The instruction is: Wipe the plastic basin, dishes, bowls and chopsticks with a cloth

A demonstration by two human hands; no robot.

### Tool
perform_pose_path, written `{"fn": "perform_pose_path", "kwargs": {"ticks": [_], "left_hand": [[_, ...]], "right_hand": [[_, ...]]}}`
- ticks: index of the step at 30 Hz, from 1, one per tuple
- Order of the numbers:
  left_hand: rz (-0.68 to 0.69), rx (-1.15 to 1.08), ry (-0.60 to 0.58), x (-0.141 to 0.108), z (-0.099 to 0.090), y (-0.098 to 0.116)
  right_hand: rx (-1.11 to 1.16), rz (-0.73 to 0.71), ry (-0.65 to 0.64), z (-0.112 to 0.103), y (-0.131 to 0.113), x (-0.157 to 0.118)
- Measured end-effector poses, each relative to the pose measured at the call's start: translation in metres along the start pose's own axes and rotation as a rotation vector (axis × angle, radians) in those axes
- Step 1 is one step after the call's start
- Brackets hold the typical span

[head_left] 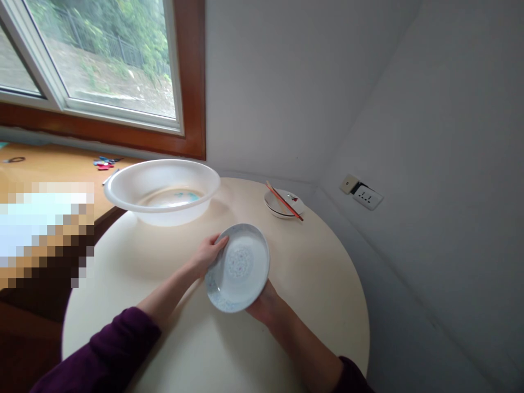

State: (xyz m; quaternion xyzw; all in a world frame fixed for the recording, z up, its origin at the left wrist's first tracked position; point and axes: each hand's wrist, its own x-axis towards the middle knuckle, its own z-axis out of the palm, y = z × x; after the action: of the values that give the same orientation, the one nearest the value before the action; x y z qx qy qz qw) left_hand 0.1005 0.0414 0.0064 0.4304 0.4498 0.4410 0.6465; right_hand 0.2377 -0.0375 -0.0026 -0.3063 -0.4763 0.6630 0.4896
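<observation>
A white plate [241, 265] with a bluish floral pattern is held tilted above the table, its inner face toward me. My left hand [208, 252] grips its upper left rim, the thumb lying over the edge. At the lower right, my right hand [264, 303] supports the plate from beneath; its fingers are mostly hidden behind the plate. Beyond my left hand stands a large translucent white basin [141, 204] with something bluish at its bottom. Farther right is a small white bowl [295, 200] with a pair of reddish chopsticks [286, 203] laid across it.
The round cream table [327, 284] meets the wall at the back. A wooden desk [53, 164] adjoins on the left, bearing small red and blue items [105, 163] and a blurred-out area. A wall socket [367, 196] is on the right, a window [106, 54] at upper left.
</observation>
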Motion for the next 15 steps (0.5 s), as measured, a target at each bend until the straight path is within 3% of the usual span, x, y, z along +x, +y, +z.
{"fn": "perform_pose_path", "kwargs": {"ticks": [5, 11, 15], "left_hand": [[0.059, 0.032, 0.102, 0.005, -0.007, 0.000], [0.063, 0.017, 0.099, 0.005, -0.008, -0.004], [0.060, 0.019, 0.067, 0.006, -0.003, -0.006]], "right_hand": [[0.309, 0.187, 0.135, -0.002, -0.019, -0.009], [0.295, 0.073, 0.225, -0.008, -0.045, 0.005], [0.294, 0.125, 0.206, -0.011, -0.042, 0.018]]}}
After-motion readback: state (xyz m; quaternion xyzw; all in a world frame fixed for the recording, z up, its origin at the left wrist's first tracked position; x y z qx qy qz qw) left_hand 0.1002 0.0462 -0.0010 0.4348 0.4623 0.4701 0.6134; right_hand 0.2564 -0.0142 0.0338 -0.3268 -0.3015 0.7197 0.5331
